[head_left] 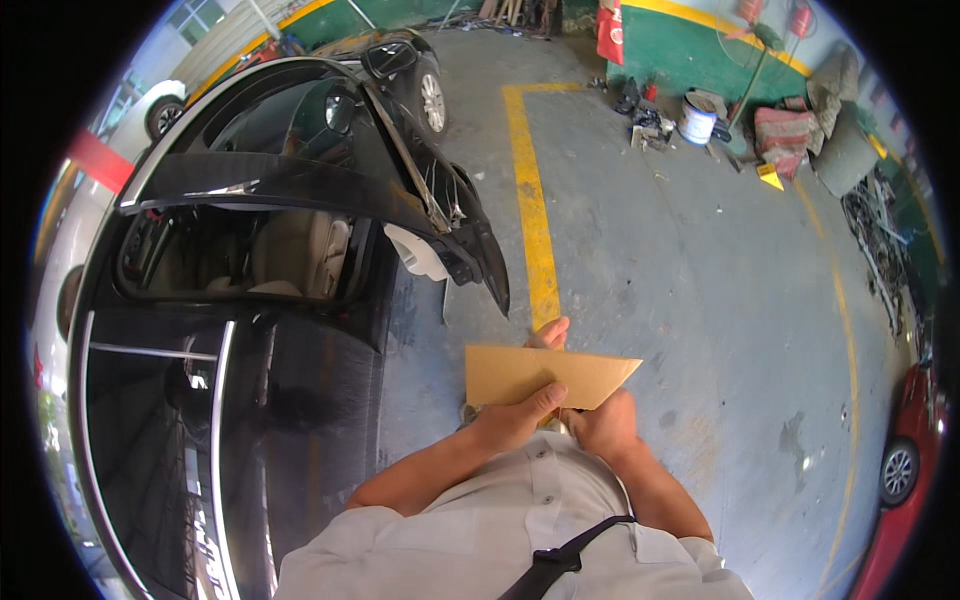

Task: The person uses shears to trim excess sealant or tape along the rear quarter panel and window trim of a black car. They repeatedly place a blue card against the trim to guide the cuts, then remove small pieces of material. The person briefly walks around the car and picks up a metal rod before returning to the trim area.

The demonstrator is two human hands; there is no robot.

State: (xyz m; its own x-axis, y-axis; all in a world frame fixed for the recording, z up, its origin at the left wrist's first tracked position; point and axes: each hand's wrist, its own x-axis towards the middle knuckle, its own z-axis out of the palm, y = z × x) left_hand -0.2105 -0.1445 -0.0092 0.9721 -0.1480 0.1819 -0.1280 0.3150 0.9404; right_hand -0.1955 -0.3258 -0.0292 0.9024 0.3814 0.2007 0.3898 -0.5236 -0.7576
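Note:
A flat piece of brown cardboard [530, 372] with a slanted right end is held in front of my body. My left hand [513, 418] grips it, the thumb pressed on its near face and fingertips showing past its far edge. My right hand [605, 422] is closed at the cardboard's lower right edge. Whatever sits inside its fingers is hidden, so I cannot tell whether it grips the cardboard or some small thing.
A black car [290, 350] with an open door [430, 225] fills the left side. A yellow line [532, 200] runs along the grey floor. Far right are a white bucket [697, 118], sacks [785, 135] and metal scrap [875, 245]; a red car [910, 470] stands at the right.

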